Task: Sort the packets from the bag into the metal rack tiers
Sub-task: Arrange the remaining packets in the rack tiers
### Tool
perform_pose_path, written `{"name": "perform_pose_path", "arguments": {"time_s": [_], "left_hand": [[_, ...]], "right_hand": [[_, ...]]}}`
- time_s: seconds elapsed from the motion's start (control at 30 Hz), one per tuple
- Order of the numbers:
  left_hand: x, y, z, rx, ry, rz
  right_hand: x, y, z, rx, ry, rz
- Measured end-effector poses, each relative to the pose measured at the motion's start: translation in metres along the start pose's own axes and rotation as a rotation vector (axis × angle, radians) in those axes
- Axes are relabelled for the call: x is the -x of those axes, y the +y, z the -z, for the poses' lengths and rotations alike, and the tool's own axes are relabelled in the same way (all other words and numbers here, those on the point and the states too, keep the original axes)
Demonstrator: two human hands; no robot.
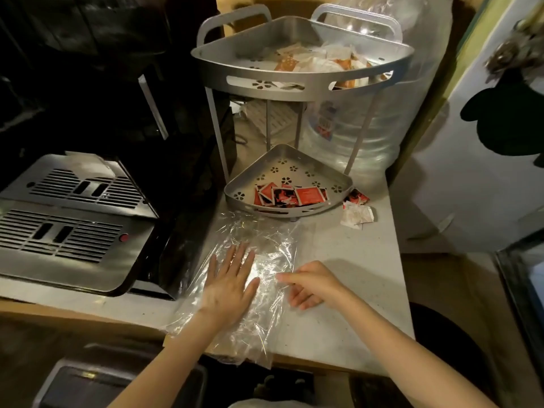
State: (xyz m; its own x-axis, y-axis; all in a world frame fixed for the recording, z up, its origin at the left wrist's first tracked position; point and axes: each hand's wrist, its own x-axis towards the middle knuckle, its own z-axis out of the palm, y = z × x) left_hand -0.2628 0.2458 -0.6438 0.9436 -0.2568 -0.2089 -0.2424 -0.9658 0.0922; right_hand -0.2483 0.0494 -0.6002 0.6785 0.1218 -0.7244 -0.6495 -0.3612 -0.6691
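Observation:
A clear plastic bag (265, 240) lies flat and crumpled on the white counter. My left hand (229, 284) presses down on it, palm flat, fingers spread. My right hand (309, 285) pinches the bag's right edge between thumb and forefinger. Behind the bag stands a two-tier metal corner rack (303, 83). Its top tier holds white and orange packets (318, 58). Red and black packets (290, 195) lie in the bottom tier (235, 189). A red-black packet (357, 197) and a white packet (357, 216) lie on the counter right of the rack.
A coffee machine's metal drip tray (64, 219) fills the left side. A large clear water bottle (368, 136) stands behind the rack. The white counter (353, 290) ends at a front edge near me and a right edge beside a white wall.

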Motion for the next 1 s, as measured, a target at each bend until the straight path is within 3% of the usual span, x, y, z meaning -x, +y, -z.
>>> {"name": "perform_pose_path", "arguments": {"time_s": [0.17, 0.33, 0.4, 0.53, 0.63, 0.8, 1.0], "left_hand": [[-0.006, 0.003, 0.011, -0.066, -0.15, 0.027], [-0.036, 0.02, 0.053, -0.047, -0.298, 0.086], [-0.05, 0.032, 0.071, -0.061, -0.269, 0.093], [-0.074, 0.074, 0.104, -0.039, -0.028, 0.055], [-0.099, 0.107, 0.108, 0.115, 0.122, -0.086], [-0.142, 0.153, 0.08, 0.377, 0.12, -0.251], [-0.168, 0.177, 0.048, 0.597, 0.016, -0.118]], "right_hand": [[0.003, 0.001, 0.025, -0.162, -0.003, 0.024], [0.004, 0.0, 0.068, -0.28, 0.122, 0.079], [0.002, -0.003, 0.087, -0.283, 0.181, 0.103], [-0.001, -0.007, 0.126, -0.285, 0.327, 0.199], [-0.004, -0.008, 0.15, -0.213, 0.458, 0.311], [-0.021, -0.003, 0.174, 0.028, 0.58, 0.428], [-0.046, 0.004, 0.183, 0.36, 0.575, 0.408]]}}
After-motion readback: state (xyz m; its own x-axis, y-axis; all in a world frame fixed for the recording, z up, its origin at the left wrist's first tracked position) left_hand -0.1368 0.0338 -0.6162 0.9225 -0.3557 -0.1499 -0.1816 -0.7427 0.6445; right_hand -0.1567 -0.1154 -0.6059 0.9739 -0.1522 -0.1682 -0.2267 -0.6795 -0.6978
